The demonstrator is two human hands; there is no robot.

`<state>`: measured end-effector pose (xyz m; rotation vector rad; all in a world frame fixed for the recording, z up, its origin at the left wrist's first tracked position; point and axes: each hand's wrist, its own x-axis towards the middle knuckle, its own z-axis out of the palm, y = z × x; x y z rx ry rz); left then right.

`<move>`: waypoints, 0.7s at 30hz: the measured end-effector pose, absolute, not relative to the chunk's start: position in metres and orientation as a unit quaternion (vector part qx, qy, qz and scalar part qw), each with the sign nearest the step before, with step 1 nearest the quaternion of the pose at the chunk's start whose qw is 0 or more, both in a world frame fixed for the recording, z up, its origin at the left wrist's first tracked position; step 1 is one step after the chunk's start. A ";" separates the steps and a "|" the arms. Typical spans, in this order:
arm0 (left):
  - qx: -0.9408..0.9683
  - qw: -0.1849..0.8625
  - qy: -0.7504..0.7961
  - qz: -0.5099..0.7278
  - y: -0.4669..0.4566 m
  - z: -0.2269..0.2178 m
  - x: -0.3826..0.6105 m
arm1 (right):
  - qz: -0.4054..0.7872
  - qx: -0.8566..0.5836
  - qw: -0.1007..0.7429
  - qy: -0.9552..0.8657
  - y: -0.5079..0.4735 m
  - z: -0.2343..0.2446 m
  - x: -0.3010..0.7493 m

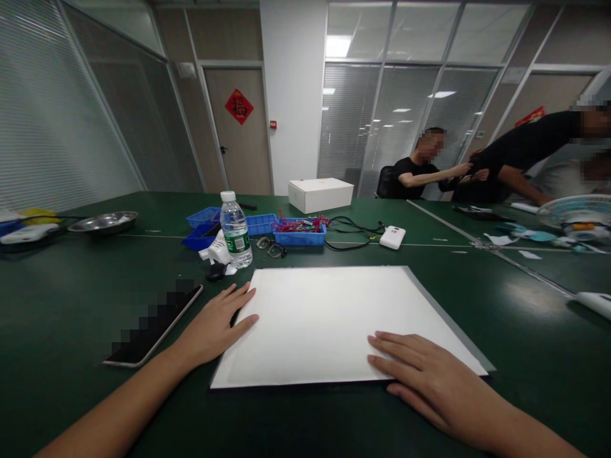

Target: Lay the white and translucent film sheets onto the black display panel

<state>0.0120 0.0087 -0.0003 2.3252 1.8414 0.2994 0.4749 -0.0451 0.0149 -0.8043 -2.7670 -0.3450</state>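
Observation:
A large white sheet (315, 318) lies flat on the green table, with a thin grey edge showing beneath it on the right. My left hand (214, 321) rests at the sheet's left edge, its fingers apart and the fingertips on the white surface. Across the sheet's lower right part lies my right hand (420, 372), fingers stretched out and flat. Neither hand holds anything. Left of my left hand is a tablet (157, 324) with a dark screen.
Beyond the sheet stand a water bottle (235, 232), blue trays (300, 237) with wires, glasses (272, 247), a white box (319, 194) and a small white device (393, 237). A metal dish (102, 222) sits far left. Several people are at the right, near a fan (580, 216).

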 end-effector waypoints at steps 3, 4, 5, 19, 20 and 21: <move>0.779 0.076 0.615 0.096 0.010 -0.001 0.012 | -0.091 -0.281 0.109 -0.949 -0.046 0.016 0.473; 0.780 0.074 0.614 0.096 0.010 -0.001 0.012 | -0.083 -0.284 0.103 -0.950 -0.047 0.017 0.473; 0.781 0.071 0.613 0.097 0.010 -0.001 0.012 | -0.074 -0.285 0.098 -0.951 -0.047 0.017 0.472; 0.793 0.055 0.595 0.121 0.012 -0.009 0.003 | -0.071 -0.495 0.127 -0.857 -0.016 -0.004 0.529; 0.792 0.056 0.596 0.121 0.012 -0.009 0.004 | -0.067 -0.548 0.129 -0.824 -0.012 -0.009 0.536; 0.792 0.057 0.596 0.120 0.012 -0.009 0.004 | -0.059 -0.598 0.128 -0.789 -0.007 -0.013 0.543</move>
